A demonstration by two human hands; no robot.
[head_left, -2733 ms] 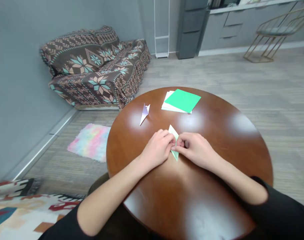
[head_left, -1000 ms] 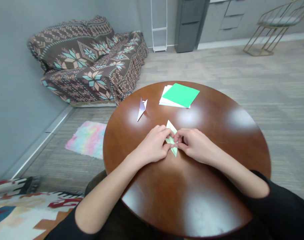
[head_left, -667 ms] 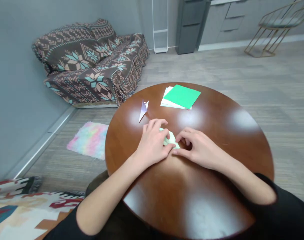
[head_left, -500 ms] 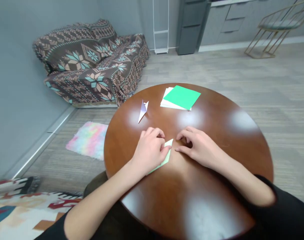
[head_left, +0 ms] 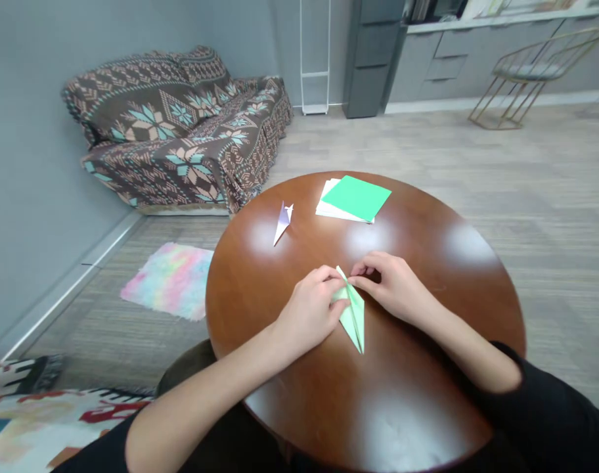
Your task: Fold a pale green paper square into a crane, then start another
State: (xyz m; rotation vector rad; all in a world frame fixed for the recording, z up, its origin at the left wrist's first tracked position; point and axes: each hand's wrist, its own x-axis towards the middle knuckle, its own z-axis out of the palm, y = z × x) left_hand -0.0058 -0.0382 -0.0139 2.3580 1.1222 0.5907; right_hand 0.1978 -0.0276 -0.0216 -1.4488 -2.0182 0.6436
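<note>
A pale green folded paper (head_left: pixel 356 316) lies on the round brown table (head_left: pixel 427 368), its long point toward me and a narrow tip at the far end. My left hand (head_left: pixel 315 303) grips its left side, with the thumb on top near the middle. At the upper right edge, just below the narrow tip, the thumb and fingertips of my right hand (head_left: pixel 389 282) pinch the paper. A crease runs down its length. Part of the sheet is hidden under my left fingers.
A small purple and white folded paper figure (head_left: pixel 283 224) lies near the table's far left. Behind my hands is a stack of square sheets, a green sheet (head_left: pixel 358 197) on top of white ones. A patterned covered sofa (head_left: pixel 181 144) stands beyond the table.
The green paper has turned so its long point faces me and its creased side shows. My right hand, earlier apart from it, now pinches its upper edge.
</note>
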